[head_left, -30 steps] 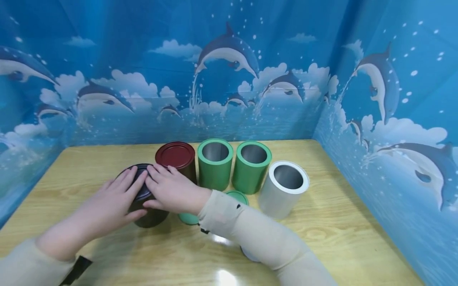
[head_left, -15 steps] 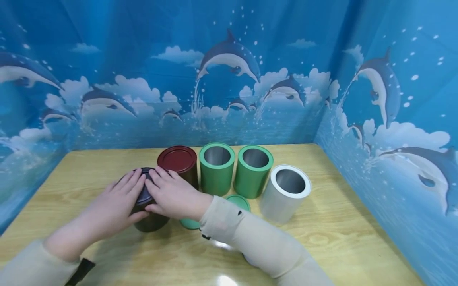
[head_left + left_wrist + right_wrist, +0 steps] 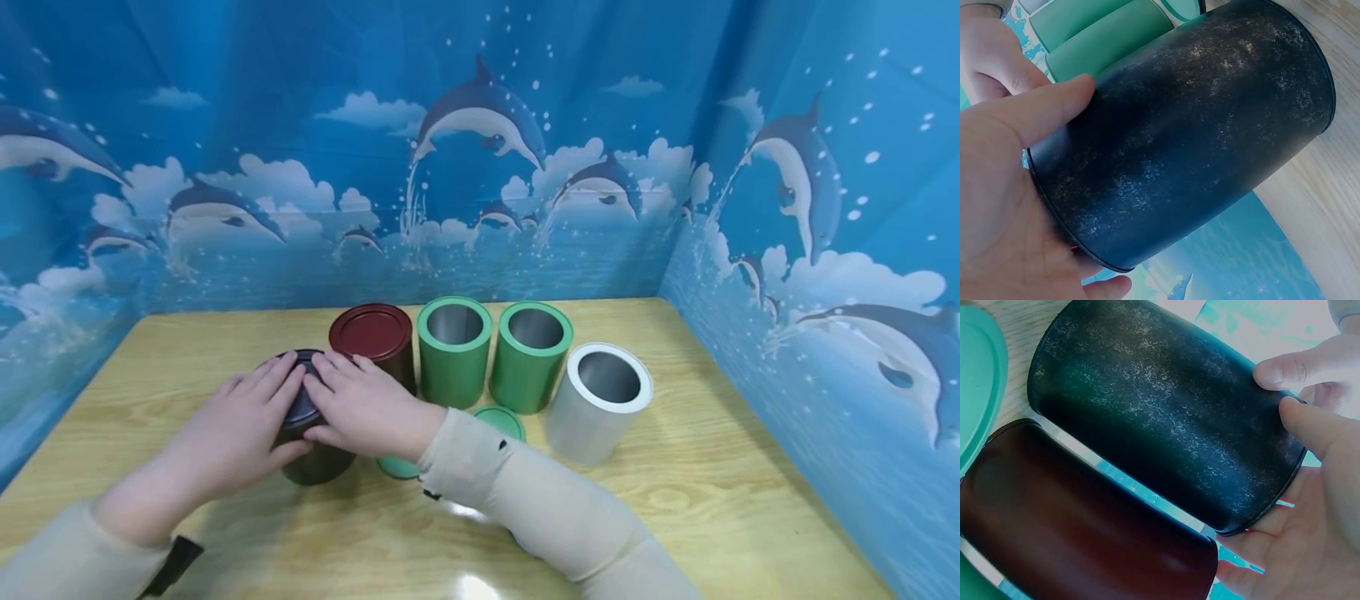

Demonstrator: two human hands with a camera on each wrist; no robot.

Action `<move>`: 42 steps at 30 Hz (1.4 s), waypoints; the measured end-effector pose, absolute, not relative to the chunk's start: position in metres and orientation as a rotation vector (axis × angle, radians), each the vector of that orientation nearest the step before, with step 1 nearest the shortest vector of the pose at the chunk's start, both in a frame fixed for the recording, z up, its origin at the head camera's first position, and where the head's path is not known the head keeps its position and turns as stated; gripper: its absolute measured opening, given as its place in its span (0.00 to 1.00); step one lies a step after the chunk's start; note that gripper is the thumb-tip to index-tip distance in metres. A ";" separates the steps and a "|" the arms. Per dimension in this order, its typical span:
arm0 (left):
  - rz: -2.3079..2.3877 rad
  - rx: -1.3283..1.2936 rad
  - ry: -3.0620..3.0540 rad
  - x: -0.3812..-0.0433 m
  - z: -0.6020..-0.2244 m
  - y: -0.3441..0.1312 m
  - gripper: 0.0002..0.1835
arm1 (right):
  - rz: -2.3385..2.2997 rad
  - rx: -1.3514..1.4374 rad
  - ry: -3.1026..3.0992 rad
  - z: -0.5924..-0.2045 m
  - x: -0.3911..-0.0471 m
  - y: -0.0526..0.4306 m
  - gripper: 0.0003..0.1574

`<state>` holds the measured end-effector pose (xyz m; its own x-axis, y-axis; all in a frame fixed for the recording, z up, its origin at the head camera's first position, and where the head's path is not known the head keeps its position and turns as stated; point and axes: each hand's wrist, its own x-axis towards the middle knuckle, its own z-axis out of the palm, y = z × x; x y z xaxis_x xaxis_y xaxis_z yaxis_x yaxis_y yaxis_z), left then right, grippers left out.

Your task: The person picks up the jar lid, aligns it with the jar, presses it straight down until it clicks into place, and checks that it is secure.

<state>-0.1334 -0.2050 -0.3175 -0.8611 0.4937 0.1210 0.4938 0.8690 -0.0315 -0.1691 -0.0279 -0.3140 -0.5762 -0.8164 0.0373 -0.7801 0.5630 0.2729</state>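
Note:
A black tin [image 3: 318, 465] stands upright at the table's left, its dark lid [image 3: 302, 410] on top. My left hand [image 3: 243, 425] lies over the left of this lid, fingers laid out nearly straight. From the right, my right hand [image 3: 371, 410] rests on the same lid, its fingertips close to the left hand's. Both thumbs are against the side wall near the top rim, as the left wrist view shows with the left thumb [image 3: 1054, 112] and the right wrist view with the right thumb [image 3: 1313, 428]. The hands hide much of the lid.
Right behind the black tin is a dark red lidded tin [image 3: 371, 332]. Two green tins without lids, one left [image 3: 453, 371] and one right [image 3: 527, 379], and an uncovered white tin [image 3: 585, 425] stand farther right. Green lids [image 3: 504, 422] lie on the table, partly under the right arm.
Both hands stay on the black tin's lid with hardly any movement. The view has shifted slightly; the tins keep their places.

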 end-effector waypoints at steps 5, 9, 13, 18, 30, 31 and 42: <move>-0.026 -0.774 -2.899 -0.135 -0.317 -0.205 0.48 | -0.338 1.357 -2.628 -0.314 -0.170 -0.028 0.43; -0.031 -0.785 -2.894 -0.135 -0.316 -0.205 0.48 | -0.336 1.362 -2.643 -0.314 -0.170 -0.028 0.43; -0.022 -0.770 -2.947 -0.135 -0.314 -0.207 0.48 | -0.315 1.372 -2.647 -0.314 -0.170 -0.028 0.43; 0.032 -0.704 -3.018 -0.130 -0.315 -0.212 0.45 | -0.284 1.365 -2.653 -0.318 -0.170 -0.029 0.43; 0.063 -0.653 -3.038 -0.121 -0.322 -0.212 0.43 | -0.173 1.306 -2.599 -0.328 -0.168 -0.026 0.40; 0.063 -0.651 -3.043 -0.119 -0.322 -0.213 0.43 | -0.170 1.309 -2.607 -0.329 -0.168 -0.026 0.40; 0.088 -0.674 -3.007 -0.093 -0.320 -0.217 0.42 | -0.183 1.372 -2.575 -0.315 -0.156 -0.012 0.31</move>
